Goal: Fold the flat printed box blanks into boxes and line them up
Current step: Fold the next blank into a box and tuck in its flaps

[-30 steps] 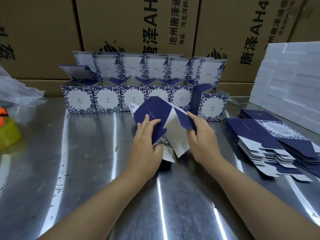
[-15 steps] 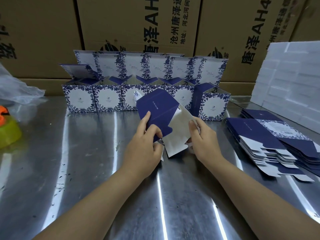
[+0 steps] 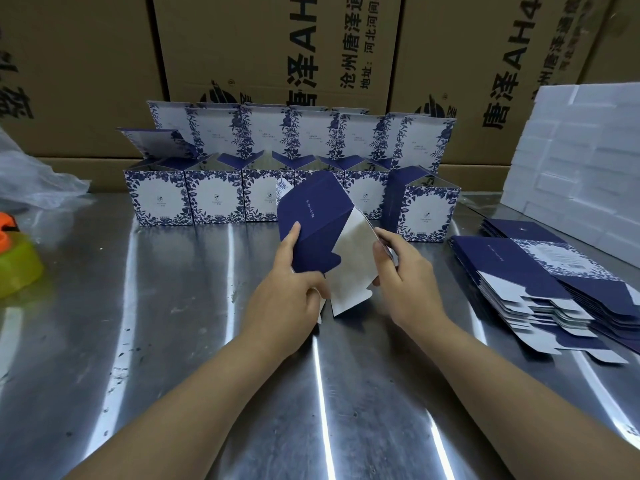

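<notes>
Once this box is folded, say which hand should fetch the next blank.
Right. Both grip the half-folded box, but the stack of flat blanks lies beside the right hand, far from the left hand.

I can see only the person's arms and hands. The left forearm [image 3: 194,403] is bare all the way from where it comes into sight up to the wrist, and so is the right forearm [image 3: 502,386]. Both arms are long, slim and smooth, and they get thinner near the wrists. The left hand [image 3: 287,299] is bare too, with small bumps where the knuckles are. The right hand [image 3: 405,271] is bare as well, and its back looks wide and smooth. The fingers [image 3: 391,239] are thin and quite long. The nails look short and plain, as far as I can tell.
</notes>
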